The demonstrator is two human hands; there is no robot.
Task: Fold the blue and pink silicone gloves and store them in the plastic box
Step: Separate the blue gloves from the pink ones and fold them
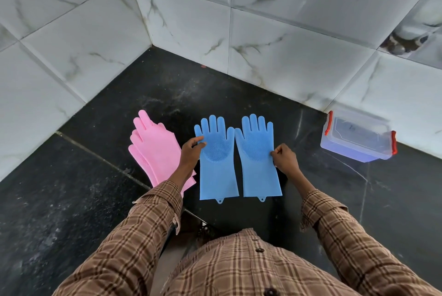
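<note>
Two blue silicone gloves lie flat, side by side, fingers pointing away from me, on a black stone counter point(83, 200). The left blue glove point(216, 161) has its left edge pinched by my left hand point(191, 152). My right hand point(284, 159) pinches the right edge of the right blue glove point(257, 159). A pair of pink gloves point(155, 152) lies stacked to the left, partly under my left wrist. The clear plastic box point(358, 137) with red latches sits at the right, against the wall, with its lid on.
White marble-patterned tiled walls point(275, 56) meet in a corner behind the gloves. The counter's front edge runs just below the glove cuffs, near my checked shirt point(239, 267).
</note>
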